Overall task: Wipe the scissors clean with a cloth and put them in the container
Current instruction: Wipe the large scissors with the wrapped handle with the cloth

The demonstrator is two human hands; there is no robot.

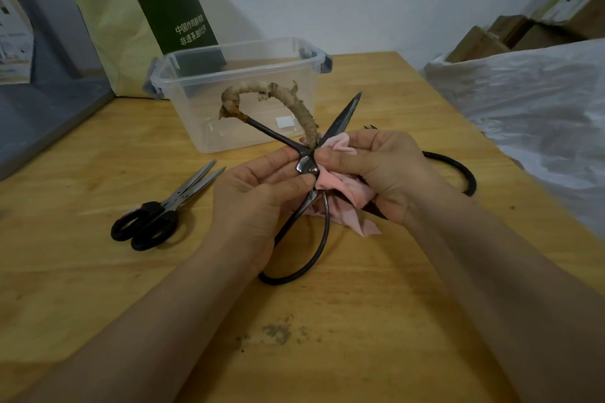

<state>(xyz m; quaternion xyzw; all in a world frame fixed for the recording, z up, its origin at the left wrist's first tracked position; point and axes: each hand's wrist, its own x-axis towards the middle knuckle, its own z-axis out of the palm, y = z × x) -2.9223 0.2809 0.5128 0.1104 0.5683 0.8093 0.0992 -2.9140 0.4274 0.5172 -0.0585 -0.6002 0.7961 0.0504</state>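
Note:
Over the wooden table (98, 288) I hold large black iron scissors (343, 114), opened wide. One blade points up and right; one loop handle wrapped in tan cloth (262, 90) arcs in front of the container; the bare black loop (307, 258) hangs toward me. My left hand (255, 203) pinches the pivot. My right hand (386, 167) presses a pink cloth (340, 186) around the other blade, which is mostly hidden. The clear plastic container (229, 48) stands open just behind, with no scissors inside.
Small scissors with black plastic handles (157, 216) lie shut to the left. Another black loop handle (458, 170) shows behind my right hand. A green-and-yellow paper bag (147, 10), a grey shelf (49, 114), white plastic sheeting (523, 101) and cardboard boxes (523, 33) surround the table.

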